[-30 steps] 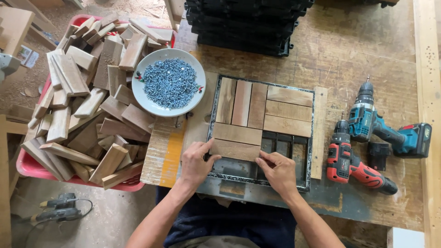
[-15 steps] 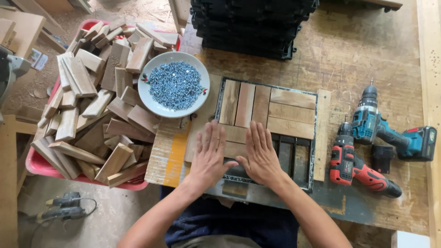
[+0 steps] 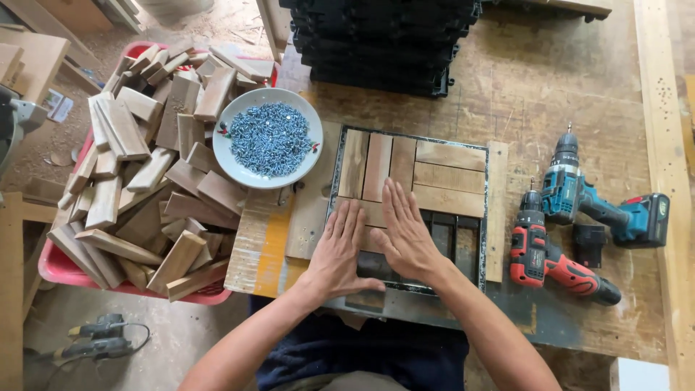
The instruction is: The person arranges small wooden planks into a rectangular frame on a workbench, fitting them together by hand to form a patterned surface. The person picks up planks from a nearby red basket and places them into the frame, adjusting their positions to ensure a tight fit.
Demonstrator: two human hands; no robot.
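a second ago my hands sat apart at the near edge of the black frame [image 3: 483, 217], fingers curled on a loose slat. now both lie flat, side by side and almost touching, in the middle of it. the left hand [image 3: 339, 250] is open, palm down, fingers stretched toward the far side; the right hand [image 3: 407, 233] is open the same way, just right of it. neither grips anything. i judge they are pressing the near-left wooden slats [image 3: 373, 211] down into their slots, so that block looks seated, or close to it.

the frame lies on the workbench [image 3: 550, 80] right in front of me. its far half is filled: three upright slats far left, three crosswise slats far right. the near-right quarter shows bare black ribs, so i reckon one block is left to fill.

left of the frame sits a white plate of screws [image 3: 269, 137], resting on the edge of a red crate of wood offcuts [image 3: 51, 266]. to the right lie a teal drill [image 3: 579, 195] and a red drill [image 3: 543, 250], with a small black battery between their handles. at the far side stands a stack of black frames [image 3: 380, 40]. the drills carry small labels; they are too small to make out. a small pale tag lies on the floor at far left.
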